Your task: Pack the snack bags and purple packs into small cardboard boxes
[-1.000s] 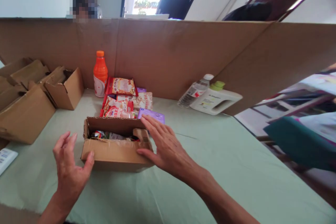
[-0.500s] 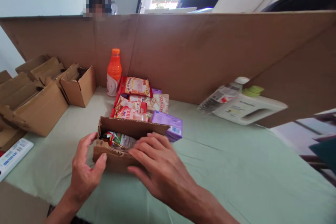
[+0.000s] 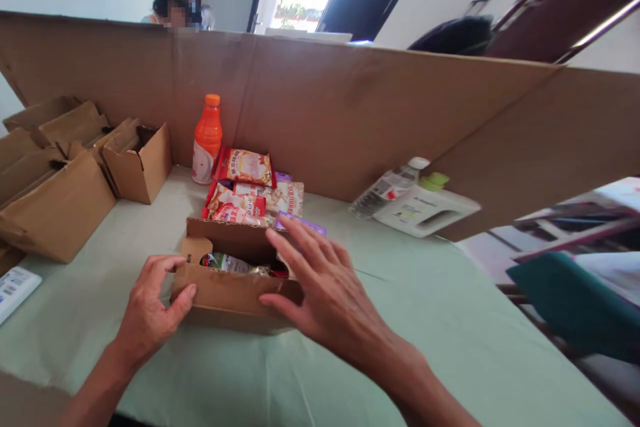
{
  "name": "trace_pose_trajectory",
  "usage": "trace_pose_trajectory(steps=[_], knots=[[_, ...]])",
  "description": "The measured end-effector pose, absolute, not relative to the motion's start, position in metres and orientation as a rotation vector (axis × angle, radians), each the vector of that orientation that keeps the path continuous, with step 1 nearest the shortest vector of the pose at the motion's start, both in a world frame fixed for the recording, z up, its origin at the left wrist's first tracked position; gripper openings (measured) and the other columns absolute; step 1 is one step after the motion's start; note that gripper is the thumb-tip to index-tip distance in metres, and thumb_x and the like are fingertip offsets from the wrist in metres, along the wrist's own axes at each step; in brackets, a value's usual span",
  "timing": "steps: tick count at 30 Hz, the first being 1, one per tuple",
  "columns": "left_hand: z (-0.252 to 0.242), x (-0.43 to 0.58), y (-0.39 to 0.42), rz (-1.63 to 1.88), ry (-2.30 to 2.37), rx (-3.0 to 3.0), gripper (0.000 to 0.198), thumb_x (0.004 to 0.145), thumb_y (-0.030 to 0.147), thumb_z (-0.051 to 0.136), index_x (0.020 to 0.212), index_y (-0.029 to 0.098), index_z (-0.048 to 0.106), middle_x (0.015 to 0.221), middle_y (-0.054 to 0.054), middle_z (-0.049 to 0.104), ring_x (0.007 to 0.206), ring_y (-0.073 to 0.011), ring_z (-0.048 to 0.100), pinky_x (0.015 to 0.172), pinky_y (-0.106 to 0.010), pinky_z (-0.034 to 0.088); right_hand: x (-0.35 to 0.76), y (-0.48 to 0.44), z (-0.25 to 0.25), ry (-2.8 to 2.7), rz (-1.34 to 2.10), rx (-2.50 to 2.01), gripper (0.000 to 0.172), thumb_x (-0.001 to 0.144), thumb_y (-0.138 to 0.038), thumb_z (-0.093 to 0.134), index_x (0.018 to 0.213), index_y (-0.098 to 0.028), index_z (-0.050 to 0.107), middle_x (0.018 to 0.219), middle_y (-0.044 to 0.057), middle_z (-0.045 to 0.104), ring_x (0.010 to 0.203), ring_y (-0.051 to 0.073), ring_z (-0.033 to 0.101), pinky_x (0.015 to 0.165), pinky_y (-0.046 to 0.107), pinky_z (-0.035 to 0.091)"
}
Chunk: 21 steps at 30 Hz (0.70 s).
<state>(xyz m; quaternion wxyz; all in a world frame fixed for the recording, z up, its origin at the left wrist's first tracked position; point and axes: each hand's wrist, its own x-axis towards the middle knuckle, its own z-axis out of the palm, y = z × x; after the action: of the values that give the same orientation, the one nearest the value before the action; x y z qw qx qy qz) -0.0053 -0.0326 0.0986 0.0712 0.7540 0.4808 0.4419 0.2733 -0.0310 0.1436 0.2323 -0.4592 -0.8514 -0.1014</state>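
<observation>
Nearest, in the lower centre of the frame, an open cardboard box [image 3: 233, 293] sits on the green cloth [image 3: 450, 320] between the two hands, which are apart from each other. The left hand [image 3: 153, 297] is at the box's left end, its thumb by the front wall; whether it clamps the corner cannot be told. The right hand [image 3: 330, 287] has shifted to the right end and opened, fingers spread, thumb before the front wall. Half a second ago it covered part of the mouth and the front wall looked buckled; now that wall runs straighter, so the opening seems squarer and the small packets [image 3: 233, 263] inside show, uncovered.

Just behind the box, a purple pack [image 3: 310, 223] is partly hidden by the right hand. Beyond lie snack bags [image 3: 247, 167], with an orange bottle [image 3: 207, 140] standing beside them. More boxes [image 3: 65, 213] fill the left of the frame; farthest, a cardboard partition [image 3: 320, 107] spans the upper part.
</observation>
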Motion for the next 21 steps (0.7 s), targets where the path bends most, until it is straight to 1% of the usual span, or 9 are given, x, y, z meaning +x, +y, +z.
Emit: trace_pose_trajectory(steps=[2, 5, 8, 10, 12, 14, 17, 19, 21], knots=[[0.096, -0.003, -0.031, 1.315, 1.46, 2.294, 0.026, 0.089, 0.022, 0.06, 0.115, 0.021, 0.059, 0.103, -0.005, 0.065, 0.094, -0.0186, 0.066, 0.087, -0.033, 0.058, 0.284, -0.018, 0.141, -2.349, -0.236, -1.313, 0.094, 0.086, -0.045, 0.069, 0.16, -0.023, 0.015, 0.16, 0.02, 0.035, 0.146, 0.038, 0.034, 0.11, 0.06, 0.036], [0.093, 0.0, -0.028, 1.314, 1.489, 2.323, 0.033, 0.089, 0.019, 0.059, 0.122, 0.021, 0.056, 0.11, -0.007, 0.063, 0.102, -0.0201, 0.065, 0.093, -0.037, 0.057, 0.288, -0.006, 0.138, -2.411, -0.128, -1.274, 0.092, 0.086, -0.047, 0.069, 0.159, -0.021, 0.02, 0.151, 0.02, 0.047, 0.139, 0.037, 0.044, 0.108, 0.059, 0.04], [0.09, 0.002, -0.027, 1.34, 1.522, 2.31, 0.042, 0.09, 0.021, 0.059, 0.131, 0.02, 0.052, 0.129, -0.013, 0.056, 0.119, -0.0249, 0.06, 0.1, -0.043, 0.054, 0.284, -0.012, 0.132, -2.413, -0.058, -1.204, 0.062, 0.091, -0.036, 0.064, 0.147, -0.019, 0.045, 0.135, 0.017, 0.063, 0.121, 0.032, 0.06, 0.1, 0.055, 0.047], [0.088, 0.001, -0.027, 1.337, 1.537, 2.302, 0.049, 0.092, 0.022, 0.058, 0.14, 0.02, 0.046, 0.147, -0.017, 0.045, 0.135, -0.0293, 0.05, 0.108, -0.049, 0.049, 0.282, -0.023, 0.125, -2.415, -0.022, -1.153, 0.042, 0.094, -0.033, 0.06, 0.133, -0.018, 0.059, 0.126, 0.015, 0.069, 0.114, 0.03, 0.065, 0.098, 0.053, 0.049], [0.085, 0.0, -0.026, 1.298, 1.476, 2.333, 0.053, 0.093, 0.021, 0.054, 0.145, 0.021, 0.041, 0.155, -0.017, 0.039, 0.143, -0.0301, 0.043, 0.112, -0.052, 0.045, 0.283, -0.033, 0.119, -2.435, 0.023, -1.123, 0.036, 0.096, -0.036, 0.058, 0.126, -0.016, 0.064, 0.125, 0.015, 0.07, 0.115, 0.03, 0.065, 0.099, 0.054, 0.049], [0.083, -0.001, -0.023, 1.241, 1.319, 2.404, 0.046, 0.095, 0.016, 0.049, 0.14, 0.024, 0.048, 0.15, -0.013, 0.049, 0.142, -0.0279, 0.044, 0.113, -0.051, 0.045, 0.284, -0.039, 0.116, -2.45, 0.073, -1.128, 0.041, 0.097, -0.04, 0.057, 0.129, -0.015, 0.063, 0.129, 0.017, 0.068, 0.119, 0.031, 0.063, 0.099, 0.055, 0.05], [0.079, -0.002, -0.019, 1.238, 1.163, 2.45, 0.036, 0.094, 0.011, 0.043, 0.122, 0.024, 0.062, 0.136, -0.009, 0.063, 0.141, -0.0266, 0.046, 0.11, -0.05, 0.048, 0.285, -0.037, 0.119, -2.494, 0.162, -1.148, 0.052, 0.094, -0.05, 0.059, 0.134, -0.016, 0.061, 0.134, 0.018, 0.065, 0.12, 0.032, 0.061, 0.101, 0.055, 0.049], [0.077, -0.001, -0.018, 1.28, 1.183, 2.43, 0.035, 0.093, 0.01, 0.043, 0.117, 0.022, 0.064, 0.134, -0.009, 0.065, 0.14, -0.0273, 0.046, 0.109, -0.05, 0.049, 0.281, -0.028, 0.123, -2.565, 0.183, -1.134, 0.069, 0.088, -0.061, 0.063, 0.139, -0.015, 0.057, 0.142, 0.022, 0.057, 0.127, 0.036, 0.055, 0.104, 0.058, 0.045], [0.076, 0.001, -0.018, 1.294, 1.21, 2.409, 0.035, 0.093, 0.01, 0.041, 0.115, 0.021, 0.065, 0.133, -0.01, 0.066, 0.14, -0.0274, 0.047, 0.108, -0.051, 0.05, 0.275, -0.017, 0.127, -2.663, 0.186, -1.109, 0.092, 0.078, -0.071, 0.068, 0.148, -0.015, 0.048, 0.153, 0.025, 0.043, 0.138, 0.041, 0.044, 0.11, 0.065, 0.036]])
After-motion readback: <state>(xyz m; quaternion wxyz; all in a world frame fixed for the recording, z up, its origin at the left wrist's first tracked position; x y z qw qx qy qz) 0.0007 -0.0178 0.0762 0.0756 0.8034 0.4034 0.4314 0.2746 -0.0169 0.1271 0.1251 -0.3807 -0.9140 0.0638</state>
